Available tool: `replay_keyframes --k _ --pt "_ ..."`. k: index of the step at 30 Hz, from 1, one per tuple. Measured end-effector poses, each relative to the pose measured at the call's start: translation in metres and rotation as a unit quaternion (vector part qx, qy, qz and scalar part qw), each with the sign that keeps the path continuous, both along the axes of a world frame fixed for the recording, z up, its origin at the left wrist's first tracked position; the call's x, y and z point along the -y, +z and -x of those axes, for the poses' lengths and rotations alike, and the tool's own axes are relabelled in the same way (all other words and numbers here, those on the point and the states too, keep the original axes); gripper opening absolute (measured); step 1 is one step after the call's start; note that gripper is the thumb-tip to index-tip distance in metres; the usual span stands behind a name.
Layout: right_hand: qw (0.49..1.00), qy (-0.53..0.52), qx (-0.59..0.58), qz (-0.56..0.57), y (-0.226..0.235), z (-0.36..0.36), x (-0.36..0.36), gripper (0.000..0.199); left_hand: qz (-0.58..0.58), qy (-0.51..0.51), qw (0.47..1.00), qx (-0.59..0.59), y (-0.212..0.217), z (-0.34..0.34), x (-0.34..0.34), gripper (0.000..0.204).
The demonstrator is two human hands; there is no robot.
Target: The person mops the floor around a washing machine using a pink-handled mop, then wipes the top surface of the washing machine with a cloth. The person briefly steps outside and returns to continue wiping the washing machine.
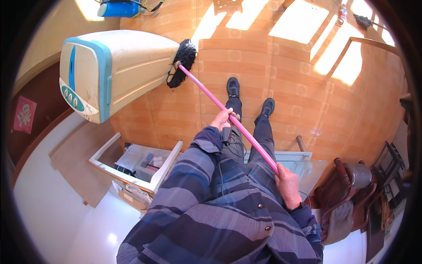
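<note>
A broom with a long pink handle [206, 91] slants across the view, from beside my right thigh up to the far left. Its black bristle head [184, 55] rests at the foot of a cream and teal washing machine [136, 66]; whether the bristles touch the casing I cannot tell. My left hand [224, 119] is wrapped round the middle of the handle. Lower down, my right hand [288, 185] grips it close to the near end, and part of its fingers is hidden.
Wood-patterned floor [299, 97] spreads ahead, with bright sunlit patches. A white-framed open cabinet [154, 180] stands left, a glass-topped table [303, 169] right, near a brown armchair [338, 189]. At the back lie a blue container [118, 9] and a bottle [342, 14].
</note>
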State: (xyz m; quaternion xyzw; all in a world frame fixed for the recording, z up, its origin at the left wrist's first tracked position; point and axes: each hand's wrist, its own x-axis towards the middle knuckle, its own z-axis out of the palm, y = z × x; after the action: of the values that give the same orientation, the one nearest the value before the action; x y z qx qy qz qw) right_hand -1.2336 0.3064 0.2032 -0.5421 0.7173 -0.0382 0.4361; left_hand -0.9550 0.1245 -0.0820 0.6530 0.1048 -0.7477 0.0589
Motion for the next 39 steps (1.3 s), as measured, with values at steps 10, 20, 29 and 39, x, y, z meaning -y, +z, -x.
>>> replay_keyframes --k 10,20,29,39 --pt "0.999 0.003 0.004 -0.035 -0.002 -0.023 -0.003 0.046 0.003 0.045 0.996 -0.075 -0.002 -0.042 -0.015 0.040" --pt "0.988 -0.051 0.103 -0.108 0.026 0.001 -0.019 0.051 0.016 -0.002 1.000 0.018 0.043 -0.026 -0.066 0.029" --pt "0.972 -0.100 0.162 -0.141 0.014 0.017 -0.009 0.048 0.076 0.002 0.997 -0.023 0.026 -0.008 -0.071 0.030" --pt "0.978 -0.066 0.124 -0.155 -0.014 -0.036 -0.001 0.043 -0.001 0.018 0.999 0.036 -0.019 -0.040 -0.045 0.032"
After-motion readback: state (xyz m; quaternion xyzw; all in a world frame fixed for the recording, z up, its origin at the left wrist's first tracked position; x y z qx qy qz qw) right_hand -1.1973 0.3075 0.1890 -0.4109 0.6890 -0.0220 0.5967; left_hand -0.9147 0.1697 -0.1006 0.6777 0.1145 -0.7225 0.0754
